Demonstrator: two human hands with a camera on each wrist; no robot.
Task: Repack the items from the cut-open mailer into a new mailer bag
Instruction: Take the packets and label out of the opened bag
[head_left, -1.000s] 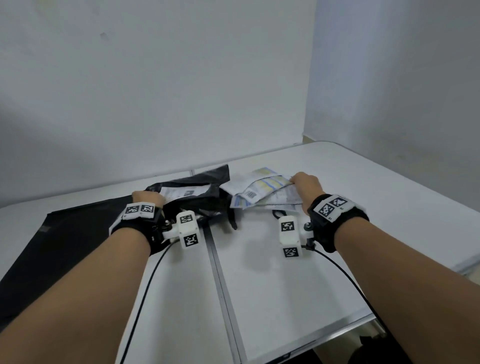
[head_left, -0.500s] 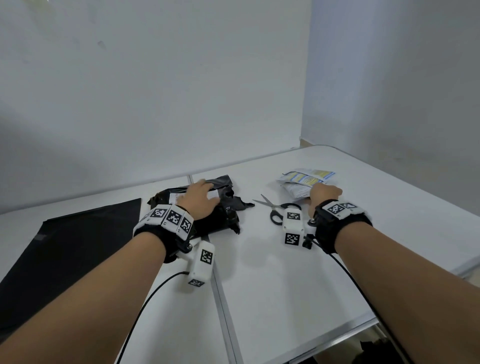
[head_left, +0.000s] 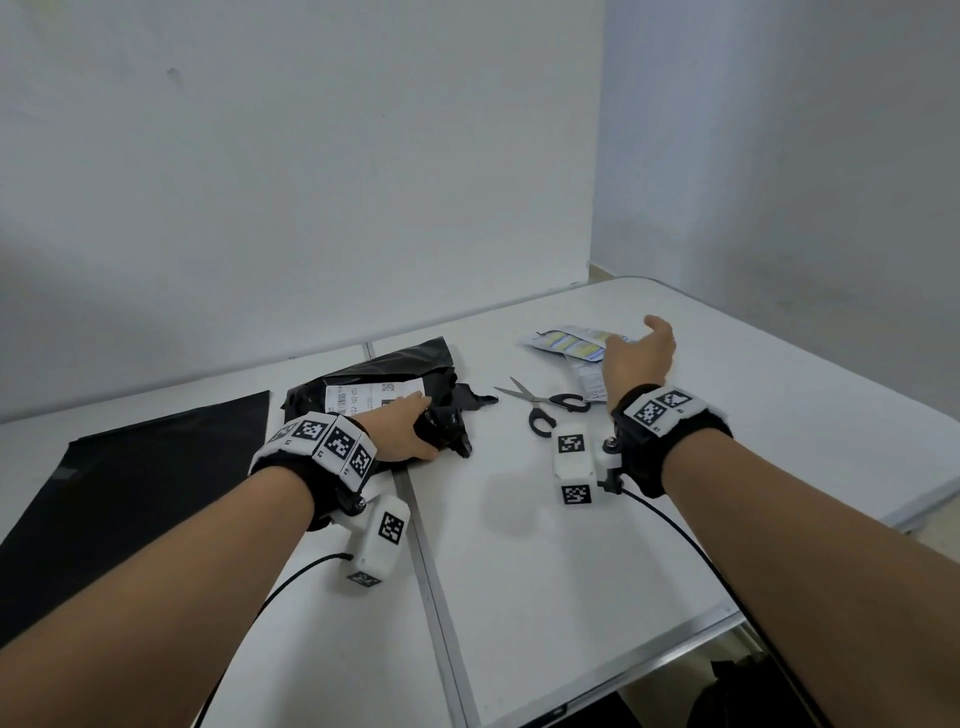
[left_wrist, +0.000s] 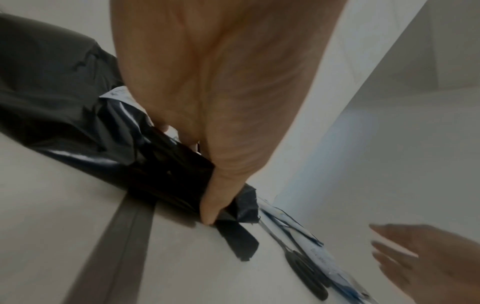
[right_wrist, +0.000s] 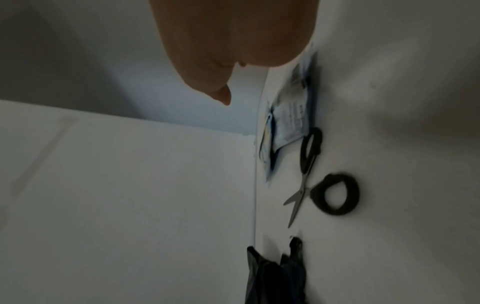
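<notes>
The cut-open black mailer (head_left: 374, 374) with a white shipping label (head_left: 371, 397) lies crumpled at the table's centre. My left hand (head_left: 405, 434) grips its torn right end, thumb curled under the plastic (left_wrist: 166, 170). A flat new black mailer bag (head_left: 124, 493) lies at the left. The removed packets (head_left: 569, 345), white with blue and yellow print, lie at the right rear; they also show in the right wrist view (right_wrist: 288, 123). My right hand (head_left: 641, 356) hovers just above them, fingers relaxed and holding nothing.
Black-handled scissors (head_left: 545, 408) lie open between the old mailer and the packets, seen also by the right wrist (right_wrist: 309, 170). A seam (head_left: 431, 561) splits the white table. Walls close off the back and right. The table's front edge (head_left: 675, 654) is near.
My right hand carried the packets to the right rear, set them down and lifted off them. My left hand shifted onto the old mailer's right end and gripped it. The scissors became uncovered.
</notes>
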